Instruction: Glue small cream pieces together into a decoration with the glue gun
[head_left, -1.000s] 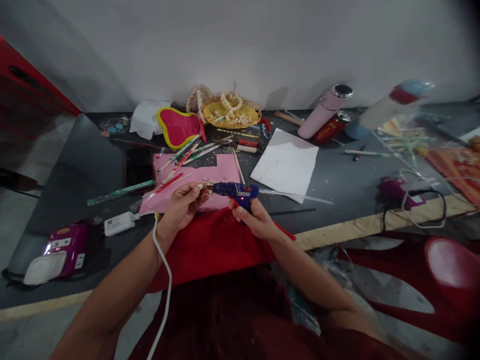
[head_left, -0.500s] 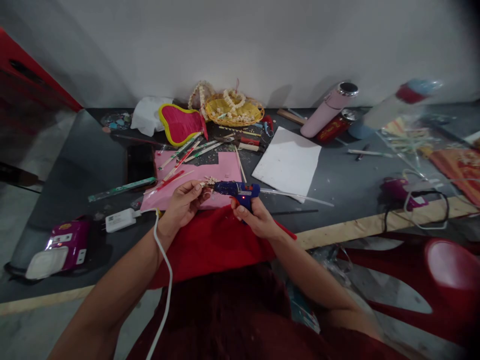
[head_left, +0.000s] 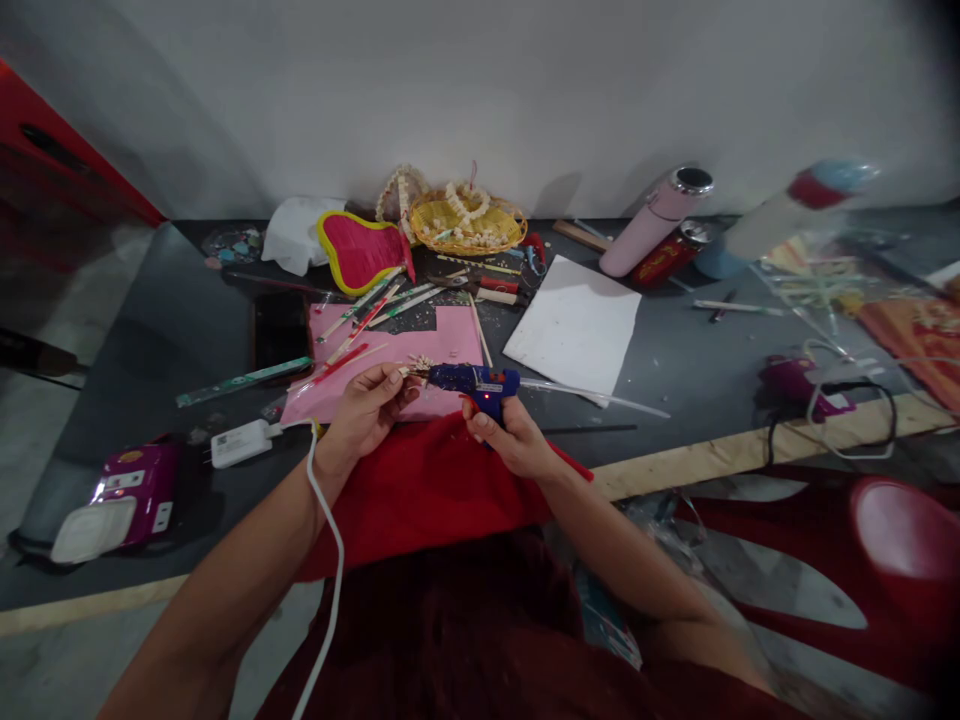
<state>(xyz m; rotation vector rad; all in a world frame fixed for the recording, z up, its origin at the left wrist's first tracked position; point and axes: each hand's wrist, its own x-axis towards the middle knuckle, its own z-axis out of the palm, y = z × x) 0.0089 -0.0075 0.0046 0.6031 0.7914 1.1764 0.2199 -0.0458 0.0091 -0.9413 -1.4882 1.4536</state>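
- Covering part of the near edge of the table [head_left: 690,360], a red cloth [head_left: 427,490] lies below both hands, presumably as a guard against drips and scraps.
- A white cable [head_left: 330,530] crosses the left wrist; its run keeps it apart from the glue gun's nozzle.
- Right hand [head_left: 510,435]: fingers wrapped firmly around the handle of a blue glue gun [head_left: 480,382]. The gun is held level above the cloth's far edge, nozzle toward the left hand, likely for steady aim. Its red light is lit.
- Left hand [head_left: 371,405]: thumb and fingertips pinched narrow on a small pale piece [head_left: 409,371] at the nozzle. The pinch sits at one end, probably to keep skin off the heat. Exact contact between nozzle and piece is too small to tell.
- A clear glue stick [head_left: 592,395] projects from the rear of the gun, its length unobstructed.
- Beyond the hands, a pink sheet [head_left: 450,345] lies flat, apparently as a work mat; wrapped sticks [head_left: 360,322] lie across it.
- To its right lies a white board [head_left: 574,320].
- Farthest back, a yellow basket [head_left: 421,236] contains loose pale pieces, its rim seemingly stopping them from scattering.
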